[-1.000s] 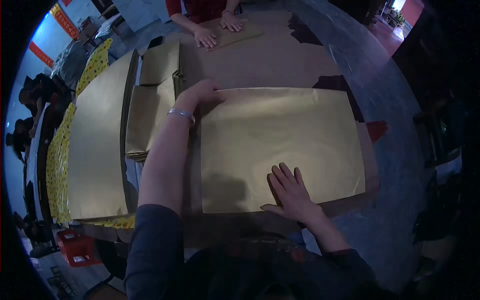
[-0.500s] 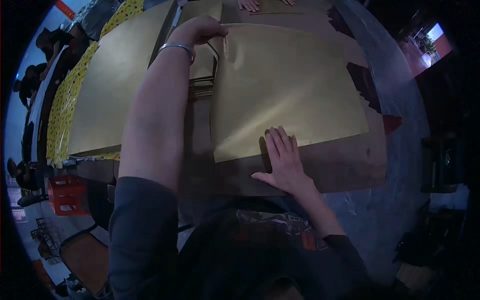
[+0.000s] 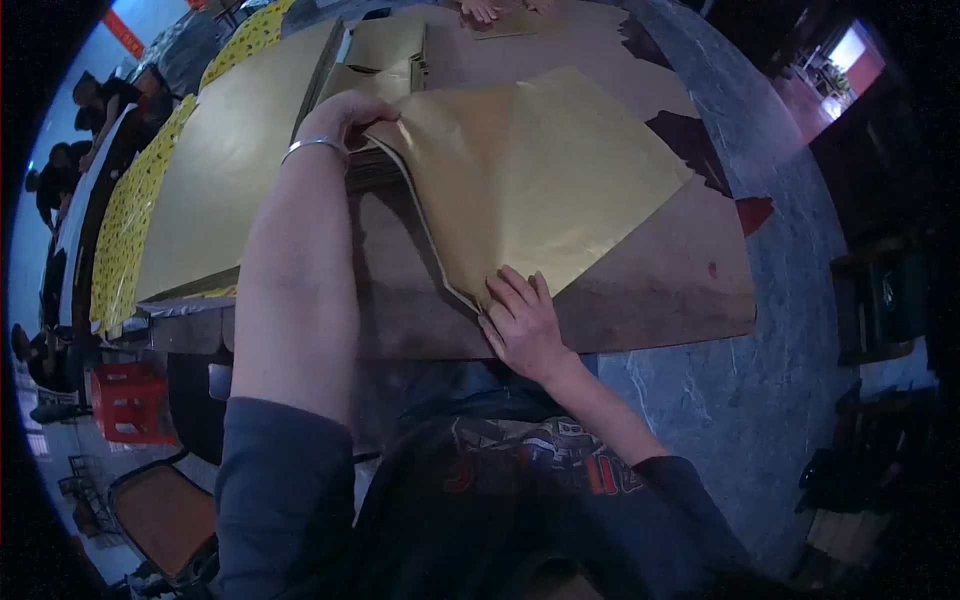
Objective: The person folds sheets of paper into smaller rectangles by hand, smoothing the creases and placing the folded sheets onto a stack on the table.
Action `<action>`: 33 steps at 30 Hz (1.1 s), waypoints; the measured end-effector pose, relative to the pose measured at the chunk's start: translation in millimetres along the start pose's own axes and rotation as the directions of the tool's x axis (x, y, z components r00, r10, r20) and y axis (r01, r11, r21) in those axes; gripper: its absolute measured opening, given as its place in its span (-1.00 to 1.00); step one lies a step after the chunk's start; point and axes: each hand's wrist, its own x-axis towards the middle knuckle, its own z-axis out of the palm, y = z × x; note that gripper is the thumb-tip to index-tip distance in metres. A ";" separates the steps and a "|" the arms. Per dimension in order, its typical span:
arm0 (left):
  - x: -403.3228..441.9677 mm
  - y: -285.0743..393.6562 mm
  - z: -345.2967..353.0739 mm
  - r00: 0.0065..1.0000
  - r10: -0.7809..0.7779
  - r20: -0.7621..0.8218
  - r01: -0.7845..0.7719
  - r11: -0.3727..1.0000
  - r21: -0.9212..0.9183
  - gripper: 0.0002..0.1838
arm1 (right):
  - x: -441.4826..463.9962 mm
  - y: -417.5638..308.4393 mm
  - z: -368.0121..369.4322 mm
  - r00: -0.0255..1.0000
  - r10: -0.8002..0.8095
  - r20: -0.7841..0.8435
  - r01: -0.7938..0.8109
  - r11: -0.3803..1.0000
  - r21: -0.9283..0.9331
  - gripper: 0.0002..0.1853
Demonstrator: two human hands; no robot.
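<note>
A large gold paper sheet (image 3: 570, 170) lies turned at an angle on the brown board (image 3: 640, 300), its left side lifted and curved. My left hand (image 3: 362, 115), with a silver bangle at the wrist, pinches the sheet's upper left corner just above a folded gold stack (image 3: 385, 82). At the sheet's near corner my right hand (image 3: 521, 318) grips the edge between thumb and fingers. The left fingertips are partly hidden by the hand and paper.
Large gold sheets (image 3: 240, 130) lie left on a yellow patterned cloth (image 3: 130, 240). A co-worker's hands (image 3: 485, 10) rest on paper at the far edge. A red stool (image 3: 130, 400) and a brown chair (image 3: 165, 515) stand lower left. Other people (image 3: 100, 100) are far left.
The gold sheet has been rotated and drawn left, its left side now lifting. My left hand has moved left and nearer; my right hand has shifted left and closed on the near corner.
</note>
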 end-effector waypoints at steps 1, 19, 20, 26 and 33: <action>-14.5 -0.2 -1.6 0.996 0.065 0.059 -0.069 0.994 0.080 -0.74 | -7.4 8.3 0.8 0.999 -0.026 -0.026 0.028 0.997 0.068 -0.63; -138.3 -195.5 73.3 0.664 0.714 0.223 -0.748 0.630 0.208 0.08 | -94.8 66.0 -163.4 0.768 0.393 -0.506 -0.082 0.843 0.531 -0.90; -136.6 -194.6 81.5 0.627 0.745 0.227 -0.756 0.511 0.410 0.13 | -95.1 68.5 -163.4 0.769 0.391 -0.505 -0.080 0.844 0.531 -0.90; -114.3 -168.7 130.8 0.405 0.848 0.342 -0.879 0.259 0.400 -0.05 | -100.1 77.7 -173.5 0.734 0.301 -0.609 -0.037 0.912 0.407 -0.88; -122.1 -164.8 152.0 0.282 0.761 0.584 -0.916 0.032 0.400 -0.53 | -105.3 85.4 -188.2 0.617 0.466 -0.634 -0.178 0.867 0.465 -0.86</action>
